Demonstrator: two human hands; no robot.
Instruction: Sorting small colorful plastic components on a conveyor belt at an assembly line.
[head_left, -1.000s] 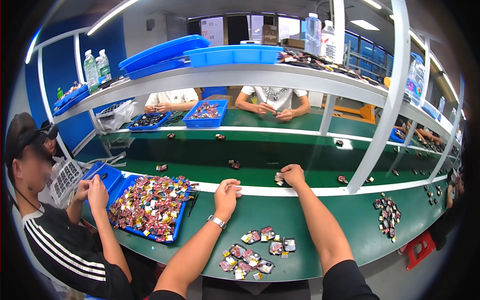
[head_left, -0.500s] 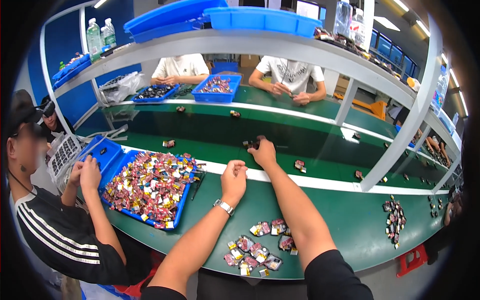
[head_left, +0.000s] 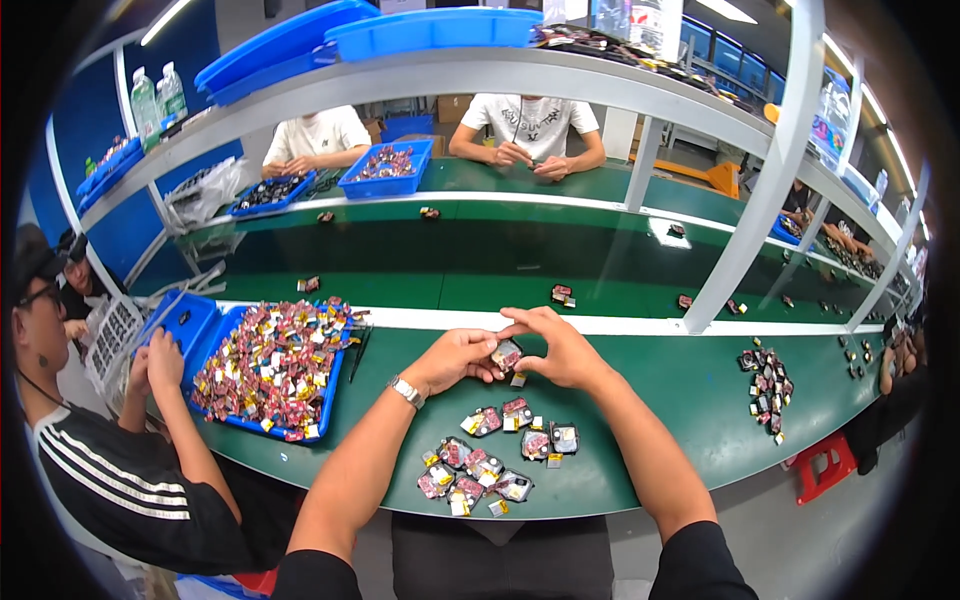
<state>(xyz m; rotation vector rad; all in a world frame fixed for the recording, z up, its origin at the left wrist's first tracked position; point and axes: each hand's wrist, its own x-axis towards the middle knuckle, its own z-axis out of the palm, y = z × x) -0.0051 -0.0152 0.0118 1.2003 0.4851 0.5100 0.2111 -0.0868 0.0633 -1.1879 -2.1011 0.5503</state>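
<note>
Both hands meet over the near side of the green table around a small electronic module (head_left: 507,355), a dark casing with a reddish circuit board. A small pale and yellow piece, probably a battery, hangs below it. My left hand (head_left: 455,361), with a metal watch at the wrist, pinches its left side between thumb and fingers. My right hand (head_left: 565,352) curves round the other side, thumb and index finger touching it. Closer to me lies a loose cluster of similar modules (head_left: 483,465), red boards in dark casings with pale and yellow pieces.
A blue tray (head_left: 325,425) heaped with small red and yellow parts stands left, beside a co-worker (head_left: 110,480). More modules (head_left: 768,390) lie to the right. A white post (head_left: 755,190) and shelf rise over the table. Two people in white shirts sit opposite.
My right hand has drawn back from the dark strip toward me, bringing a module to my left hand. The left hand now grips it too. The whole view has shifted slightly.
</note>
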